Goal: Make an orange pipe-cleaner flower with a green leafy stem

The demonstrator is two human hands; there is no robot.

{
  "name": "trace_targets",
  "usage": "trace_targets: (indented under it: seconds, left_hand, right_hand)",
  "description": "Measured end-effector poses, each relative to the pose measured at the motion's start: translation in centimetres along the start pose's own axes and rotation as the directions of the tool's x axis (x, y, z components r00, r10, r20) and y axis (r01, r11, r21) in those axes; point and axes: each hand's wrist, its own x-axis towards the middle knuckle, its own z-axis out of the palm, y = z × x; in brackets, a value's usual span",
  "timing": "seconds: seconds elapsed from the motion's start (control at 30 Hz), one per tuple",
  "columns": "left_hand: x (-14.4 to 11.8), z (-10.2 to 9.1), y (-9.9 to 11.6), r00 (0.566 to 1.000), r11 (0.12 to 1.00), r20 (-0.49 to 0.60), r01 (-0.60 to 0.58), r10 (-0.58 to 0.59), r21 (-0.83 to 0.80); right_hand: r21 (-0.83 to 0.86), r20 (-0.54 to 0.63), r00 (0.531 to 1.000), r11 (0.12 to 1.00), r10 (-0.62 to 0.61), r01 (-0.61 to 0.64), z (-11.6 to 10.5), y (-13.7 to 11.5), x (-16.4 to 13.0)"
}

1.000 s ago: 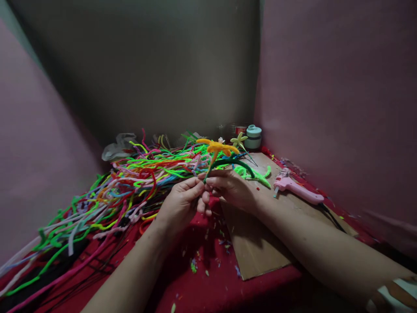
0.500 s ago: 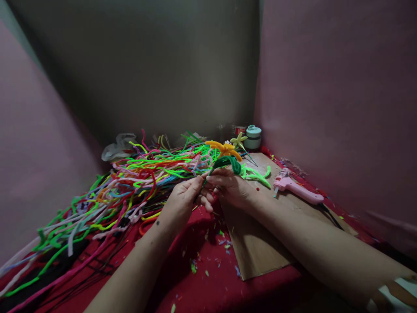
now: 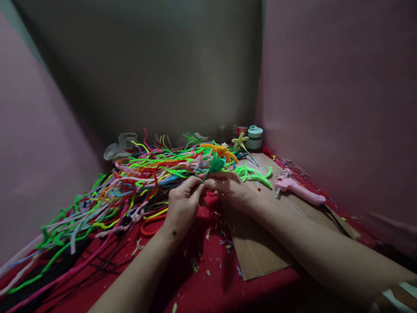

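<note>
- Your left hand [image 3: 182, 200] and right hand [image 3: 232, 188] meet fingertip to fingertip, both pinching the stem of one orange pipe-cleaner flower [image 3: 219, 150], which rises just above them.
- A dark green pipe cleaner [image 3: 215, 164] curls at the stem between flower and fingers.
- One pale flower [image 3: 240, 141] stands behind, near two small jars [image 3: 254, 137].
- One pink glue gun [image 3: 298, 188] lies on the cardboard sheet [image 3: 260, 248], right of your hands.
- A heap of loose pipe cleaners [image 3: 130, 182], too many to count, covers the worktop's [image 3: 208, 291] left side.
</note>
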Motion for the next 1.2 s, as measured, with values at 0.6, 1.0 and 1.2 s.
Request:
trace_targets:
  seconds: [0.6, 1.0, 1.2]
  left_hand:
    - [0.7, -0.6, 0.6, 0.857, 0.716, 0.475, 0.458, -0.199, -0.527]
    - [0.3, -0.3, 0.1, 0.992, 0.995, 0.123, -0.025, 0.013, 0.091]
    - [0.1, -0.1, -0.5, 0.994, 0.993, 0.101, -0.059, 0.048, 0.104]
  right_hand:
    - [0.122, 0.141, 0.988, 0.989, 0.071, -0.088, -0.9, 0.0, 0.5]
    - [-0.108, -0.087, 0.995, 0.993, -0.057, 0.048, -0.3, 0.0, 0.3]
    - [-0.134, -0.005, 0.995, 0.986, -0.102, 0.1, -0.1, 0.0, 0.2]
